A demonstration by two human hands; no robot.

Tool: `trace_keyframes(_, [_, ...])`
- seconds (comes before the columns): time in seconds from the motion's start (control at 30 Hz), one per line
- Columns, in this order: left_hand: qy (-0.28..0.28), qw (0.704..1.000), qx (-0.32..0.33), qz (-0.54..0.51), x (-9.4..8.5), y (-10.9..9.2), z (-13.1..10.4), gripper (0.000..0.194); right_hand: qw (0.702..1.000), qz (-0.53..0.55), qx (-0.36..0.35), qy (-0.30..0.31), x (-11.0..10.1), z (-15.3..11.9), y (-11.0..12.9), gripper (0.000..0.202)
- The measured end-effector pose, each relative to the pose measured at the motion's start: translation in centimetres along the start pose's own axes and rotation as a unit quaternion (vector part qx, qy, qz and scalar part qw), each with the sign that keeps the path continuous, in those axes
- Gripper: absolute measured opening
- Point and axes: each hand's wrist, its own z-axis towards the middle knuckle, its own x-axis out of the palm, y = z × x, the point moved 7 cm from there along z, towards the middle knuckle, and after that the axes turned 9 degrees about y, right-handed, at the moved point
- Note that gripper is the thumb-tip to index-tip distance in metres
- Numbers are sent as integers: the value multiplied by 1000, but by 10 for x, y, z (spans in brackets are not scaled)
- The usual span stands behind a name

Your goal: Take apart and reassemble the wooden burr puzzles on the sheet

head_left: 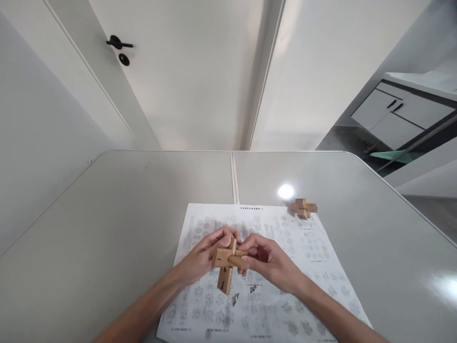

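Observation:
Between my two hands is a wooden burr puzzle (pixel 223 257), made of interlocking bars with dark marks on some faces. It is held up over a large printed sheet (pixel 278 305). My left hand (pixel 210 252) grips it from the left, with thumb and fingers closed around its upper left part. On the other side my right hand (pixel 266 259) pinches bars at its right end. One bar points down toward me and another juts to the right. The fingertips behind the puzzle are partly hidden.
A second wooden burr puzzle (pixel 303 208) rests at the sheet's far right corner. The grey table (pixel 107 228) has a seam (pixel 234 176) running away from me. Beyond its far edge stands a white door (pixel 193 71) with a black handle; a white cabinet (pixel 400 112) is at the right.

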Motion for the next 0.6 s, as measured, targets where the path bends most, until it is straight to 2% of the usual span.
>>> trace_keyframes(0.13, [-9, 1000, -7, -10, 1, 1, -1, 31, 1000, 7, 9, -4, 3, 1, -5, 28])
trace_keyframes(0.33, [-28, 999, -20, 10, 0, 1, -5, 37, 1000, -10, -7, 1, 2, 0, -3, 21])
trace_keyframes(0.6, [-4, 1000, -3, 25, 0, -4, -2, 38, 1000, -12, 12, 9, 5, 0, -8, 25])
